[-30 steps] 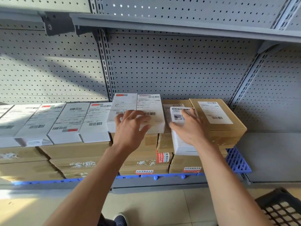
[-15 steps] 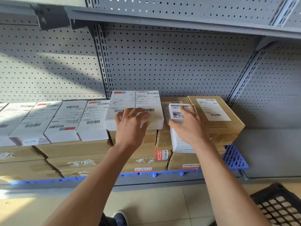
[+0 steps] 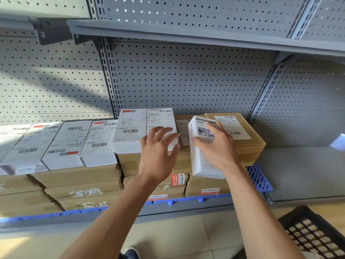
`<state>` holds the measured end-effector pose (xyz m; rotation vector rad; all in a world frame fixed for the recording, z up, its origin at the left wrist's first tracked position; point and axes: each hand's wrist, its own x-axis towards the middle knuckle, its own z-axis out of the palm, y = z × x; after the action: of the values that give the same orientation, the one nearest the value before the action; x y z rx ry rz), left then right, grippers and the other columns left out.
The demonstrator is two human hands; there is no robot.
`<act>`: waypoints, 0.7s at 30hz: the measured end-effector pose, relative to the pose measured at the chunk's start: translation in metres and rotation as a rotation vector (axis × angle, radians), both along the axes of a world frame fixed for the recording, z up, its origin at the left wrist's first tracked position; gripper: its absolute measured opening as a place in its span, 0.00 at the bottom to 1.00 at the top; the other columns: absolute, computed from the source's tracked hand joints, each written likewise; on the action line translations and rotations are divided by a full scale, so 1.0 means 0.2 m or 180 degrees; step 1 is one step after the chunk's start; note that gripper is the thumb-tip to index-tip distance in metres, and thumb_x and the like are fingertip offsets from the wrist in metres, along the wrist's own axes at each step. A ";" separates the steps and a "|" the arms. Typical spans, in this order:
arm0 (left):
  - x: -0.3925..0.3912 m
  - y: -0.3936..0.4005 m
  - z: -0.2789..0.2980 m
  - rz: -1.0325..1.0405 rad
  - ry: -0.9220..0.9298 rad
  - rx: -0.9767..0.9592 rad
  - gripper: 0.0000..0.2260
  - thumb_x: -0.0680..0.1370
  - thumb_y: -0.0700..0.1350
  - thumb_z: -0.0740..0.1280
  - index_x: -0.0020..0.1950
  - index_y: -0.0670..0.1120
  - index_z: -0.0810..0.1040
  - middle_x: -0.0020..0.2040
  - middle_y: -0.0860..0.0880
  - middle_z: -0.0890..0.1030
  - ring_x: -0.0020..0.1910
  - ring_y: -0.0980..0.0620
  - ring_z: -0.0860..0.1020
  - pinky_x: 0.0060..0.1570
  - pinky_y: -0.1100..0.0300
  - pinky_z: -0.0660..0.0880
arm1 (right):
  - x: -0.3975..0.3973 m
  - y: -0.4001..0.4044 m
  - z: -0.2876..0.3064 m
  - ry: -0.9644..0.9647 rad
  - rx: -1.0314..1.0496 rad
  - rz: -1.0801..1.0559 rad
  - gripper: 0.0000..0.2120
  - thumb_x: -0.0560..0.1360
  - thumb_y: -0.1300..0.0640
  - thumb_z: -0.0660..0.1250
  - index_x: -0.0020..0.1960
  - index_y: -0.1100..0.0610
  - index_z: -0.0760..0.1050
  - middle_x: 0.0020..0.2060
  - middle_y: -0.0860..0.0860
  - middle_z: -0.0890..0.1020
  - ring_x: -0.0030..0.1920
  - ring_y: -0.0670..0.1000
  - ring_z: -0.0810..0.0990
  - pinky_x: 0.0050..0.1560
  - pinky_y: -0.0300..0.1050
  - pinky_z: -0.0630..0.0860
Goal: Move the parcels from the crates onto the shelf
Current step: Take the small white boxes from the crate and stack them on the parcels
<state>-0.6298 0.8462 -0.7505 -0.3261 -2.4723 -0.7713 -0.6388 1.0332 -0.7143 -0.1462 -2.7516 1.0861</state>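
My right hand [image 3: 215, 146] grips a small white parcel [image 3: 200, 157] that stands tilted on edge on the brown cartons, beside a brown parcel with a label [image 3: 240, 131]. My left hand [image 3: 158, 148] rests with spread fingers on the near right corner of a white labelled parcel [image 3: 147, 128] lying flat on top of the stack. Several more white parcels [image 3: 69, 143] lie in a row to the left, on brown cartons [image 3: 78, 184] on the grey shelf [image 3: 302, 171].
A black plastic crate [image 3: 313, 232] sits on the tiled floor at the lower right. A blue plastic pallet [image 3: 259, 180] lies under the cartons. Pegboard backs the shelf and an upper shelf [image 3: 186, 34] overhangs. Bare shelf lies to the right of the stack.
My right hand has tipped the small white parcel up on its edge and shifted it slightly right. My left hand has slid to the right corner of the flat white parcel.
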 end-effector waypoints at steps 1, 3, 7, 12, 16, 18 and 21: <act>0.02 0.03 0.01 -0.0085 -0.0056 0.0274 0.13 0.79 0.47 0.69 0.63 0.53 0.82 0.65 0.54 0.79 0.68 0.49 0.70 0.63 0.47 0.68 | 0.02 0.02 0.01 0.0066 -0.0142 0.0019 0.35 0.75 0.43 0.70 0.79 0.44 0.63 0.81 0.43 0.57 0.80 0.49 0.55 0.77 0.50 0.58; 0.05 0.09 0.04 -0.0291 -0.0293 0.1002 0.11 0.79 0.46 0.69 0.62 0.53 0.82 0.62 0.56 0.80 0.62 0.51 0.73 0.63 0.50 0.72 | 0.05 0.05 0.03 0.0218 -0.0512 0.0096 0.35 0.75 0.44 0.71 0.79 0.45 0.65 0.78 0.40 0.63 0.77 0.45 0.62 0.74 0.45 0.62; 0.09 0.18 0.12 -0.0513 -0.1257 0.2485 0.11 0.80 0.47 0.70 0.62 0.56 0.80 0.56 0.60 0.82 0.51 0.56 0.81 0.53 0.50 0.81 | 0.12 0.12 0.05 0.0403 -0.1268 0.0086 0.33 0.74 0.45 0.74 0.77 0.45 0.68 0.66 0.36 0.76 0.65 0.37 0.74 0.66 0.39 0.71; 0.15 0.35 0.14 -0.1056 -0.2478 0.3294 0.15 0.83 0.52 0.65 0.68 0.51 0.79 0.56 0.55 0.85 0.56 0.56 0.83 0.56 0.49 0.81 | 0.19 0.22 0.04 0.0613 -0.1826 0.0185 0.30 0.76 0.49 0.74 0.75 0.45 0.71 0.60 0.31 0.78 0.61 0.33 0.77 0.58 0.32 0.74; 0.19 0.47 0.14 -0.1511 -0.3107 0.3358 0.18 0.83 0.60 0.58 0.64 0.53 0.81 0.58 0.53 0.85 0.60 0.50 0.82 0.58 0.39 0.78 | 0.23 0.30 0.04 0.0588 -0.2112 0.0222 0.25 0.78 0.51 0.70 0.74 0.46 0.72 0.59 0.38 0.83 0.59 0.41 0.82 0.53 0.38 0.77; 0.19 0.51 0.13 -0.1794 -0.3308 0.3389 0.20 0.83 0.62 0.58 0.66 0.53 0.80 0.60 0.51 0.84 0.61 0.47 0.82 0.59 0.37 0.78 | 0.24 0.33 0.05 0.0542 -0.2299 0.0291 0.20 0.82 0.58 0.65 0.73 0.49 0.73 0.54 0.38 0.85 0.54 0.40 0.84 0.47 0.35 0.77; 0.18 0.55 0.12 -0.1912 -0.3261 0.3336 0.18 0.82 0.60 0.60 0.67 0.55 0.79 0.61 0.52 0.84 0.61 0.46 0.81 0.60 0.37 0.77 | 0.26 0.39 0.04 0.0472 -0.2181 0.0313 0.18 0.84 0.60 0.61 0.72 0.50 0.74 0.50 0.37 0.86 0.49 0.38 0.84 0.43 0.32 0.76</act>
<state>-0.5942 0.9560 -0.7264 -0.2894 -2.2573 -2.8669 -0.5872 1.1116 -0.7064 -0.0153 -2.1693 1.9343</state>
